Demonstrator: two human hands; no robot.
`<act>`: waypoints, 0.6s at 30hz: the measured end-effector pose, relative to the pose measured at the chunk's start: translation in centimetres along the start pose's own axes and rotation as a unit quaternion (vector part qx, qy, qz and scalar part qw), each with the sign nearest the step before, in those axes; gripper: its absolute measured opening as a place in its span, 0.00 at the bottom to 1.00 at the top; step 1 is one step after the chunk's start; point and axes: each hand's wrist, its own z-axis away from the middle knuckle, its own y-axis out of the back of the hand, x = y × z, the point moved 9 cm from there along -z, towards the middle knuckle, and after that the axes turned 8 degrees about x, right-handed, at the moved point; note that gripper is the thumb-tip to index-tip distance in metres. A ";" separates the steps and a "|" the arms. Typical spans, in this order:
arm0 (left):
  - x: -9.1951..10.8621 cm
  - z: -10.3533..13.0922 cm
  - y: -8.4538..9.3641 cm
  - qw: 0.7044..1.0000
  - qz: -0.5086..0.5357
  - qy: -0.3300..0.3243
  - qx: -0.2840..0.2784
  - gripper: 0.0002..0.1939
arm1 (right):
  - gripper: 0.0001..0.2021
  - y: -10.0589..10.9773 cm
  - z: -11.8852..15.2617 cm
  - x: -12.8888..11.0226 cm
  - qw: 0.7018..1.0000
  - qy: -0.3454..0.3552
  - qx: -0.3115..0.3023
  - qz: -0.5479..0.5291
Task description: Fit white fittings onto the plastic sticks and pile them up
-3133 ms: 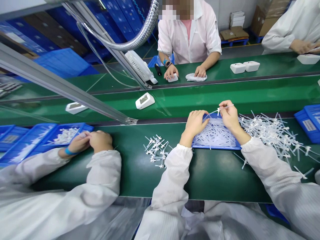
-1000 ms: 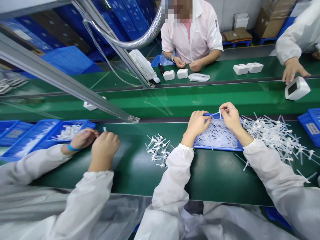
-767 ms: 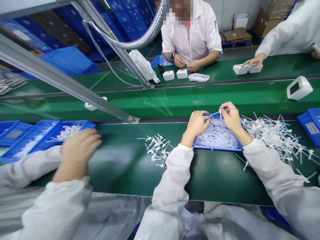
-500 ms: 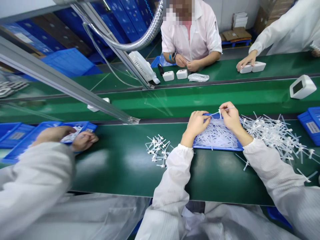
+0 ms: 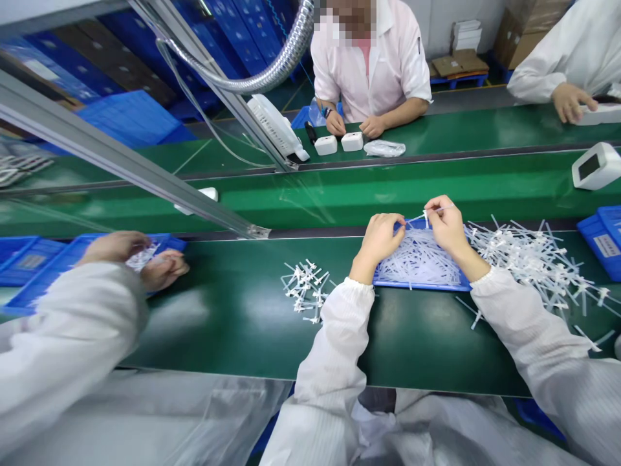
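Note:
My left hand is over the left back corner of a blue tray, its fingertips pinching one end of a thin translucent strip. Above the tray's back edge, my right hand is closed on a small white piece joined to that strip. Many loose translucent strips fill the tray. A large pile of white pieces with strips lies to the right of the tray, partly behind my right wrist. A smaller pile sits to the left, near my left sleeve.
At the left, a co-worker's hands are over another blue tray. A metal post slants down to the bench edge. Across the green conveyor, two people handle white devices. A blue bin stands at the right.
My hands have barely moved and still hold the strip and white piece. Across the belt, the person at the right has moved a hand and white devices rightward.

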 end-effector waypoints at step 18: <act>0.4 0.1 -0.1 1.000 -0.016 -0.015 -0.012 0.10 | 0.04 0.1 0.0 0.3 1.000 -0.005 0.004 -0.001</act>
